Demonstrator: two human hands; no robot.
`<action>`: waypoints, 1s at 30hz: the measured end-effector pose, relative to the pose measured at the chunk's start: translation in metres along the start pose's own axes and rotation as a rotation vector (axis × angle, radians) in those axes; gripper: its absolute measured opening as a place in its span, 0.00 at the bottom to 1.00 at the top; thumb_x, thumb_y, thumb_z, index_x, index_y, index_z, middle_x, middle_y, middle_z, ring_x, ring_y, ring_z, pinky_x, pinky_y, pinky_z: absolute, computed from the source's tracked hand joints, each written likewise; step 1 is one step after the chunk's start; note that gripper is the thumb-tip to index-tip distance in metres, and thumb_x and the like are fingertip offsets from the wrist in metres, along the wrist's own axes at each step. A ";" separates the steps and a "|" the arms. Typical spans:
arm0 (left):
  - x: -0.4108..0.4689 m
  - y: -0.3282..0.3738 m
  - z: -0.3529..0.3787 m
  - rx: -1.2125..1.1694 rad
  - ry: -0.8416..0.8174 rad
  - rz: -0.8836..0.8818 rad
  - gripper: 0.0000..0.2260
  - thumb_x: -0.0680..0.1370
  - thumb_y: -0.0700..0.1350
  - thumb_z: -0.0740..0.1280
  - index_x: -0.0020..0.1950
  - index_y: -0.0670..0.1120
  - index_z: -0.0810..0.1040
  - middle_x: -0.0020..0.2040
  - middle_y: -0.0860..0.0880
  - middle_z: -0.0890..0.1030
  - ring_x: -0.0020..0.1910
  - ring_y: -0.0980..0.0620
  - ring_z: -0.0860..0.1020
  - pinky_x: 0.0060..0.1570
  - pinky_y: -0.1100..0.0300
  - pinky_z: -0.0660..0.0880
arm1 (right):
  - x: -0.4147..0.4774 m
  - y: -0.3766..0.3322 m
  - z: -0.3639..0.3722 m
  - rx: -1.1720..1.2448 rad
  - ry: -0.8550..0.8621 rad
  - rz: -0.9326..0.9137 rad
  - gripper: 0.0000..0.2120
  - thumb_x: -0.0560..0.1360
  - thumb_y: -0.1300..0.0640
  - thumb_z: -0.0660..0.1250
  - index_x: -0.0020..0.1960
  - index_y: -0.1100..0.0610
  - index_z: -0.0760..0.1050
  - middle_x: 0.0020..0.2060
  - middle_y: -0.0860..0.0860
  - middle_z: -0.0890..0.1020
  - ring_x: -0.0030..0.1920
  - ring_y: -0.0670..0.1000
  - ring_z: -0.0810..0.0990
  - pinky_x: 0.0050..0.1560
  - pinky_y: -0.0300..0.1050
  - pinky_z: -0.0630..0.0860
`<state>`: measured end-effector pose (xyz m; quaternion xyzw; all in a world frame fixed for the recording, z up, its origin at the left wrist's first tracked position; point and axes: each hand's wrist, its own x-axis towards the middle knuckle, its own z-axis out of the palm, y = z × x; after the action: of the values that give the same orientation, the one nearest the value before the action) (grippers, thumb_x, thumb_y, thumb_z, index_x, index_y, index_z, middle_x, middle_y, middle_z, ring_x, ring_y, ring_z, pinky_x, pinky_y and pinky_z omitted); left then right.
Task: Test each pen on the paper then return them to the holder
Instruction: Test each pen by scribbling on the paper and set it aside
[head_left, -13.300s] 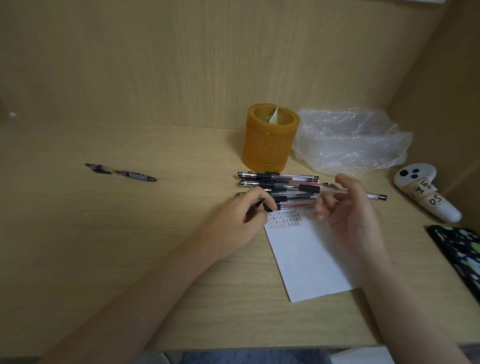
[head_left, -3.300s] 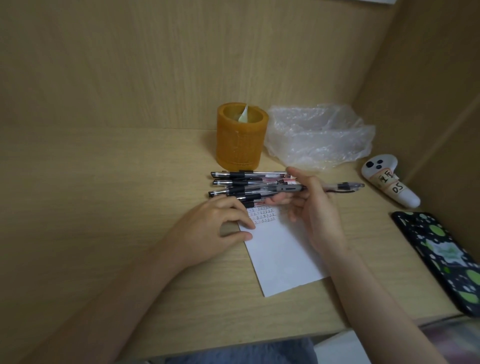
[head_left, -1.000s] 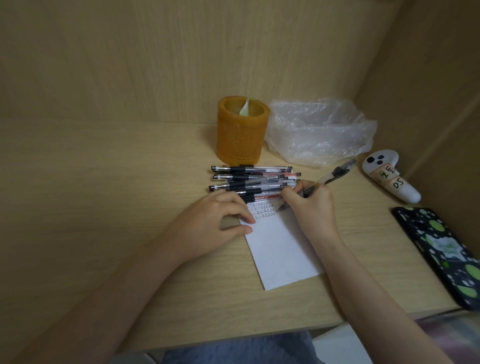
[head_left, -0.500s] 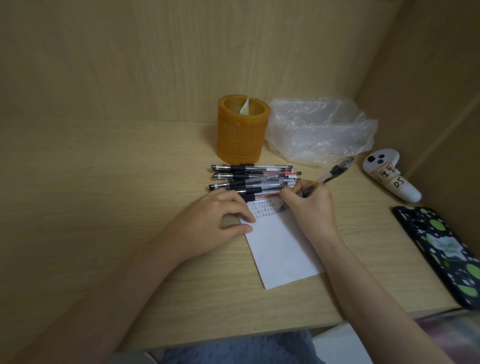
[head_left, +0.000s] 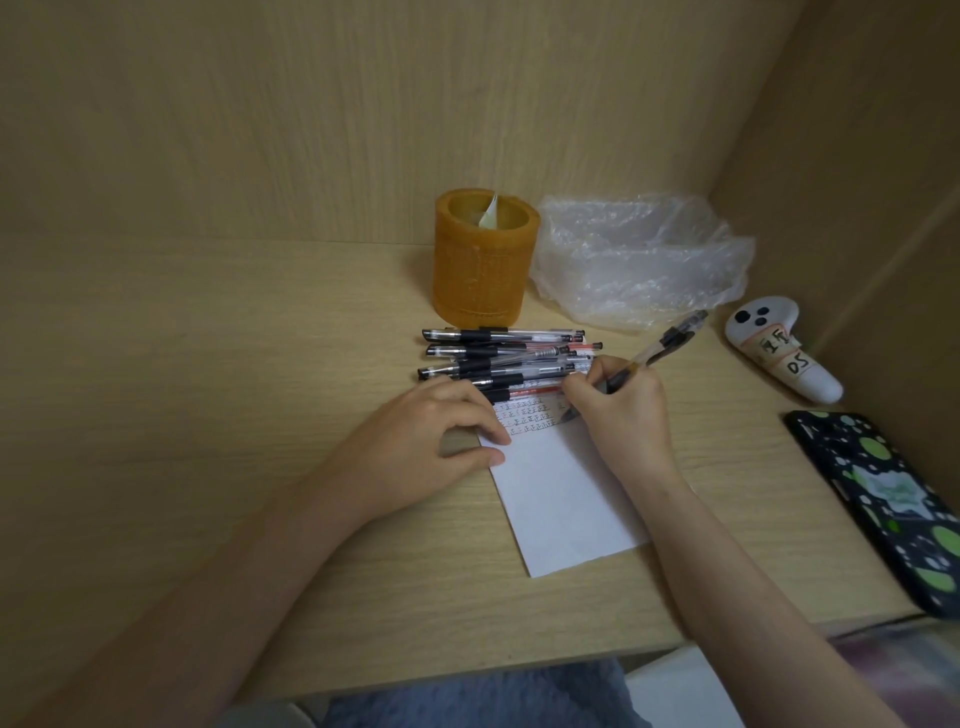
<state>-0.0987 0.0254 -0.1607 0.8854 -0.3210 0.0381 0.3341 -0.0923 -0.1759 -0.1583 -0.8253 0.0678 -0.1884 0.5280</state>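
Nearest us, the paper (head_left: 563, 499) lies flat on the table (head_left: 208, 364), and the risk we see starts there: our left hand (head_left: 431, 441) pins only its upper left corner with loosely curled fingers gripping nothing, so a firm stroke could, we judge, swing the free lower end or crease the sheet. Our right hand (head_left: 621, 410) is closed around the pen (head_left: 647, 356) in a writing grip, the tip at the right end of the rows of test marks near the paper's top edge, the barrel slanting up and away to the right. Just beyond both hands lies the pile of pens (head_left: 506, 358), touching or overlapping the paper's far edge; we think the knuckles could nudge it and roll pens about, or mix tested with untested ones. Further back stands the orange holder (head_left: 485, 265), just behind the pile and apart from both hands, with a plastic bag (head_left: 639, 260) beside it.
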 end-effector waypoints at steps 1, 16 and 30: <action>0.000 0.000 0.000 0.000 -0.001 -0.004 0.06 0.72 0.52 0.70 0.49 0.57 0.81 0.50 0.62 0.76 0.53 0.62 0.72 0.57 0.60 0.69 | 0.000 0.000 0.000 -0.004 0.000 -0.003 0.14 0.70 0.64 0.67 0.28 0.58 0.68 0.25 0.54 0.70 0.24 0.43 0.64 0.25 0.33 0.61; 0.001 -0.001 0.001 -0.011 0.002 0.001 0.12 0.70 0.60 0.64 0.48 0.58 0.81 0.49 0.63 0.76 0.53 0.62 0.73 0.56 0.59 0.70 | 0.007 -0.018 -0.012 0.947 -0.249 0.192 0.10 0.78 0.61 0.62 0.58 0.59 0.68 0.28 0.50 0.74 0.24 0.46 0.70 0.26 0.36 0.70; 0.001 -0.002 0.001 -0.010 -0.005 -0.007 0.08 0.71 0.56 0.67 0.48 0.59 0.81 0.49 0.63 0.76 0.53 0.62 0.73 0.56 0.58 0.70 | -0.002 -0.021 -0.012 0.823 -0.268 0.123 0.27 0.80 0.64 0.59 0.74 0.44 0.58 0.30 0.53 0.70 0.21 0.45 0.64 0.20 0.35 0.64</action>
<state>-0.0970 0.0256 -0.1625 0.8847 -0.3191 0.0330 0.3381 -0.1005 -0.1760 -0.1352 -0.5579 -0.0331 -0.0593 0.8271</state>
